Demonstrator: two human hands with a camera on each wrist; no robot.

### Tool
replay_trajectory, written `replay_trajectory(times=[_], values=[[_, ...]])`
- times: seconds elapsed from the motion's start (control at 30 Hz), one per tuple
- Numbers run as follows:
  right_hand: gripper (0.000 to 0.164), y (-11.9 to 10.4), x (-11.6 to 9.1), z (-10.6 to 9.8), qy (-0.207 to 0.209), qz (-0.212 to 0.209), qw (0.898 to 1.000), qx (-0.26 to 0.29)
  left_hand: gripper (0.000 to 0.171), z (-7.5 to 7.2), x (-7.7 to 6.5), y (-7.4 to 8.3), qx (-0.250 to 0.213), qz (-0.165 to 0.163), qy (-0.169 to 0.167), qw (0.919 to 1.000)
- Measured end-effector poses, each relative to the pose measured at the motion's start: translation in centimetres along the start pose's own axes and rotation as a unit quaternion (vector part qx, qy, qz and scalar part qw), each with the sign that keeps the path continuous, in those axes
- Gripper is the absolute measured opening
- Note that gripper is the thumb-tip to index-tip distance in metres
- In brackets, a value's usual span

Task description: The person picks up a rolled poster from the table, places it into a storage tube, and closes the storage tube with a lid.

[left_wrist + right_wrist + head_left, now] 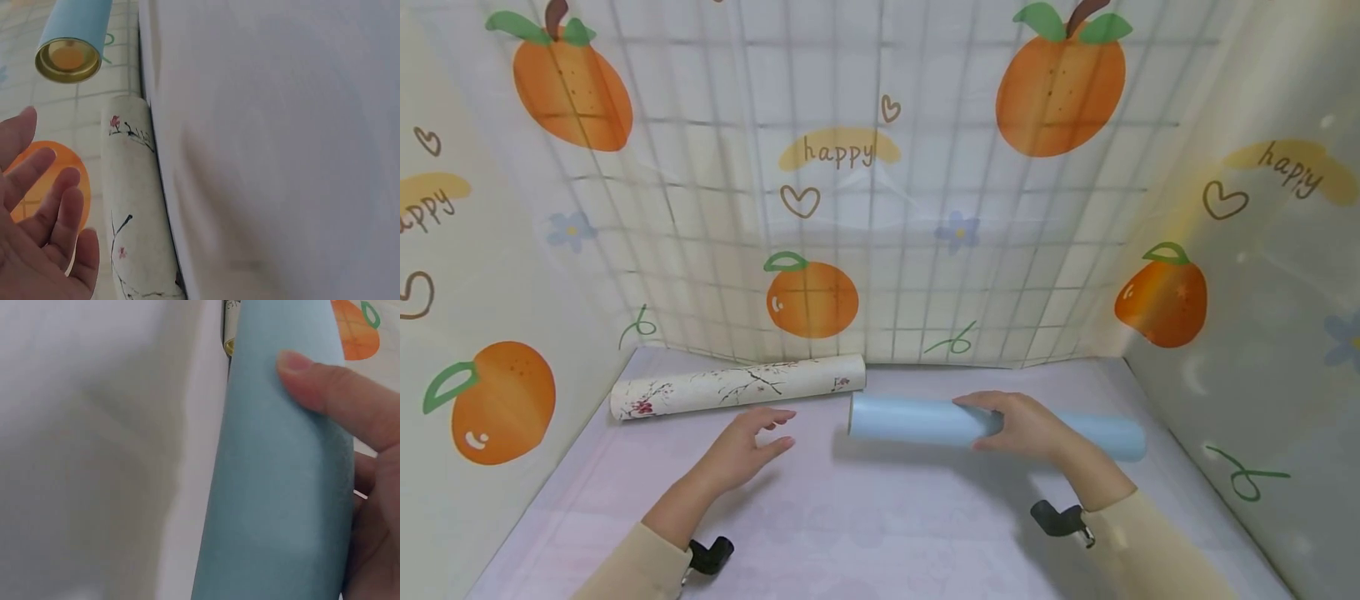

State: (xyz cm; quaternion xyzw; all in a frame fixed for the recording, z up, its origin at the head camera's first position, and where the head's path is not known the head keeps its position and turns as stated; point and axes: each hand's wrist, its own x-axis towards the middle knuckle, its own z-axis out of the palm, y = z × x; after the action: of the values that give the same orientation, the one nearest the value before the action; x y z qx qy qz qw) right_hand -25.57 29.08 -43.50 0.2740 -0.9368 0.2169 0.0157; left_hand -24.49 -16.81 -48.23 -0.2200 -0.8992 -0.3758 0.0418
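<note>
My right hand [1022,425] grips a light blue tube [917,419] around its middle; the tube lies roughly level above the table, with a shadow beneath it. In the right wrist view the thumb [325,387] lies along the blue surface. The tube's left end shows a gold-coloured rim [69,60] in the left wrist view. My left hand [741,450] is held over the table with fingers loosely bent and nothing in it. Behind that hand lies a white roll [737,386] printed with dark branches and red blossoms, close to the back edge.
A pale tablecloth [880,533] covers the table. Hanging sheets with orange fruit prints form a back wall [880,217], a left wall [445,250] and a right wall [1285,333]. Black wrist camera mounts [711,556] stick out near both sleeves.
</note>
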Motion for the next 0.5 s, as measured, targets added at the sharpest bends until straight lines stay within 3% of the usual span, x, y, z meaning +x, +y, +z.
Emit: replay_trajectory(times=[0.27, 0.5], values=[[0.069, 1.3, 0.2, -0.3, 0.004, 0.007, 1.0, 0.002, 0.043, -1.1, -0.9, -0.5, 0.102, 0.015, 0.049, 0.9934], [0.069, 2.2, 0.5, -0.5, 0.01, 0.01, 1.0, -0.008, 0.041, -2.0, -1.3, -1.1, 0.157, 0.042, 0.064, 0.9846]])
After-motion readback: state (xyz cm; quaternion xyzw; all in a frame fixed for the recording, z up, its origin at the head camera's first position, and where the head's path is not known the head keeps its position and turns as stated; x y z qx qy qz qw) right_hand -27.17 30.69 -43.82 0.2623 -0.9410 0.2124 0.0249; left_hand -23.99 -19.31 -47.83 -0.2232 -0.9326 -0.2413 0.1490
